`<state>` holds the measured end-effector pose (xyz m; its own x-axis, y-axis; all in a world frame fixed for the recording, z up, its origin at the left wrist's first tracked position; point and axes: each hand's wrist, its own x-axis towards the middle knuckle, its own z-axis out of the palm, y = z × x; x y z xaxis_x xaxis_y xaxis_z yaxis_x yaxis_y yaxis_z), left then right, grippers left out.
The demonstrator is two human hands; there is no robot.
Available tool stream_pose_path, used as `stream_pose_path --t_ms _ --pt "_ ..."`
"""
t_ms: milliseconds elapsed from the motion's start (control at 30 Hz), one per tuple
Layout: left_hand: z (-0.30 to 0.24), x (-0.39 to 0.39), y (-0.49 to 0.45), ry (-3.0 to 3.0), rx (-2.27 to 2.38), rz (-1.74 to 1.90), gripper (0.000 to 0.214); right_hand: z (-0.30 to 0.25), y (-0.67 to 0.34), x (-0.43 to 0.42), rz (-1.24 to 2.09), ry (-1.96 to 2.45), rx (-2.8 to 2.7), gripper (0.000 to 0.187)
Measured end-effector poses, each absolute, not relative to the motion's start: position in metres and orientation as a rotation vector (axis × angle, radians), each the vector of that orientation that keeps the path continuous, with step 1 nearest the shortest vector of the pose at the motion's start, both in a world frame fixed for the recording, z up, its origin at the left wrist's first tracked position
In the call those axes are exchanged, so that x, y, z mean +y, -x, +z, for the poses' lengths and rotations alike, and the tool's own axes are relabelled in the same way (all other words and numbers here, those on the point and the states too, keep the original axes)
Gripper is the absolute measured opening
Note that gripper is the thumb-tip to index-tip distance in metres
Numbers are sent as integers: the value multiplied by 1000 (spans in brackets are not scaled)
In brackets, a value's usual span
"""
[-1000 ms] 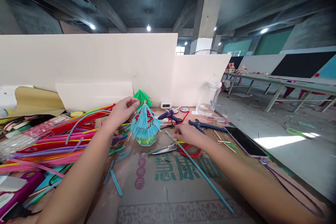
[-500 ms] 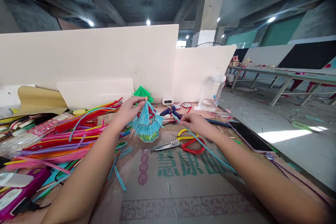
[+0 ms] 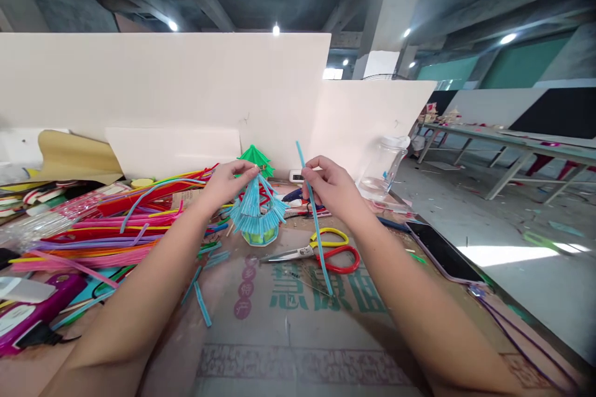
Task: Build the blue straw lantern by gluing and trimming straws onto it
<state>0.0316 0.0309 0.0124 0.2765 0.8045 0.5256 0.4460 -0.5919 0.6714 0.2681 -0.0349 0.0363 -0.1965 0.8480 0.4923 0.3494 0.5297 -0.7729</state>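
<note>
Head view, left fingers (image 3: 249, 169) pinching blue pavilion (image 3: 257, 214), right hand (image 3: 328, 188) gripping straw (image 3: 314, 217)

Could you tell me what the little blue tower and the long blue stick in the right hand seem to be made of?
The blue tower, pinched at its tip by the left hand, looks built from short cut lengths of matte plastic straw, fanned like fringe; its greenish base is unclear. The long blue stick in the right hand seems the same thin, smooth plastic straw, uncut.
</note>
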Motion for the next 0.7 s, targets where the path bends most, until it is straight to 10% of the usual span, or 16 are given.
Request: stream_pose_path --t_ms 700 --pt "77 55 -36 -2277 963 832 39 54 -298 -55 677 943 -1760 11"
